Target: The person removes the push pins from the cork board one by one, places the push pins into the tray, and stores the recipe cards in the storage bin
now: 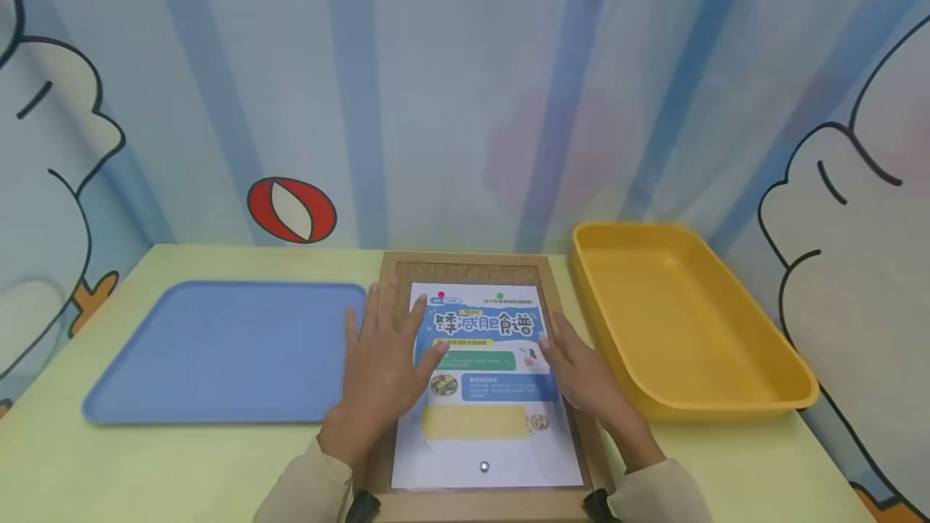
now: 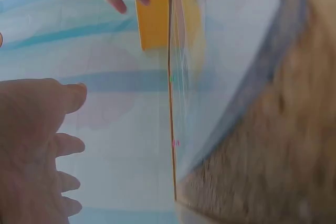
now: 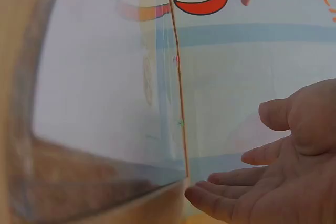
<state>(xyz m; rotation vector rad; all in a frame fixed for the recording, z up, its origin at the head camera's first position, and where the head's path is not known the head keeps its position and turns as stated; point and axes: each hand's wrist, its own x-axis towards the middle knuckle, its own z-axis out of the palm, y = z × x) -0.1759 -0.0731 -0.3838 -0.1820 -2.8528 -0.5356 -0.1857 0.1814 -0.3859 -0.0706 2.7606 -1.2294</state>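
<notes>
A printed sheet [image 1: 465, 454] with Chinese text and food pictures lies on a wood-framed cork board [image 1: 468, 260]. A pink pushpin [image 1: 441, 294] and a green pushpin [image 1: 500, 296] stand at its top corners, and a silver pin [image 1: 484, 466] sits near its bottom edge. My left hand [image 1: 381, 366] hovers over the board's left side, fingers straight and spread, holding nothing. Over the right edge is my right hand [image 1: 587, 374], fingers extended and also free of any object. Both wrist views show the left palm [image 2: 26, 145] and right palm [image 3: 304, 166] raised off the board.
To the left on the pale yellow table [image 1: 218, 466] lies a flat blue tray [image 1: 225, 353]. A deep yellow tray [image 1: 690, 321] stands close to the board's right side. Behind the table hangs a blue striped backdrop [image 1: 450, 103] with cartoon drawings.
</notes>
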